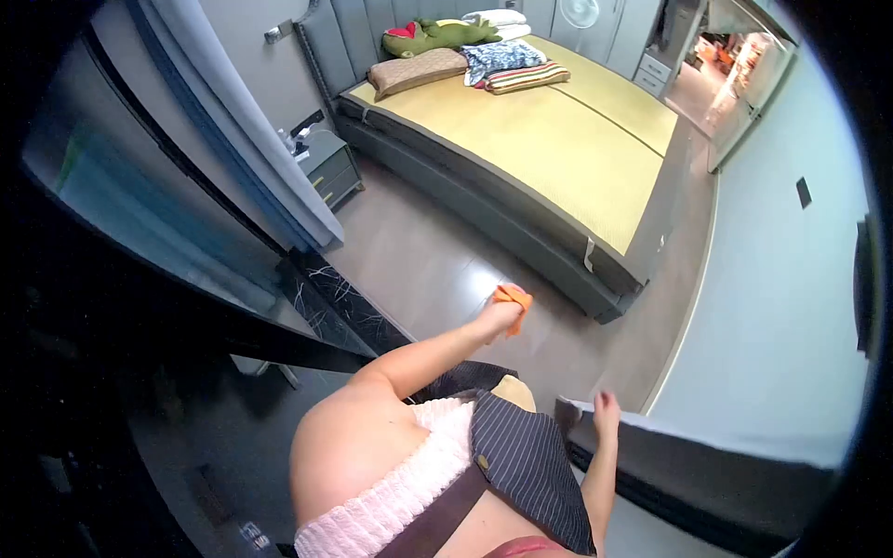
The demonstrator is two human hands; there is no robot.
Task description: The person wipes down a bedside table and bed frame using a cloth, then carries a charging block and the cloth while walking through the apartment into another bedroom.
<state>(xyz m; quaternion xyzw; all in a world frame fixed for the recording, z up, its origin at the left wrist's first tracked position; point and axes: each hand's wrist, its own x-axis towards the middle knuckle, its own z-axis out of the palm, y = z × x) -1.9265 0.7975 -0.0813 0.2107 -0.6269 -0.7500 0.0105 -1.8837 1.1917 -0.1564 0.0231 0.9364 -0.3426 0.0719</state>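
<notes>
My left hand [499, 319] reaches out over the floor at the middle of the view. It is closed around an orange cloth [513, 299], which is bunched up with one end hanging below the fingers. Lower and to the right, my right hand [606, 410] is held near my side with its fingers curled in. Whatever it may hold is too small to make out. Beside that hand is the end of a low grey edge [569, 412]; whether they touch I cannot tell.
A bed with a yellow mat [521, 121] and several pillows [419, 71] stands ahead. A nightstand [330, 167] is at its left. Grey curtains [242, 139] hang beside a dark-framed glass door. A pale wall [772, 279] runs along the right, towards a doorway [726, 79].
</notes>
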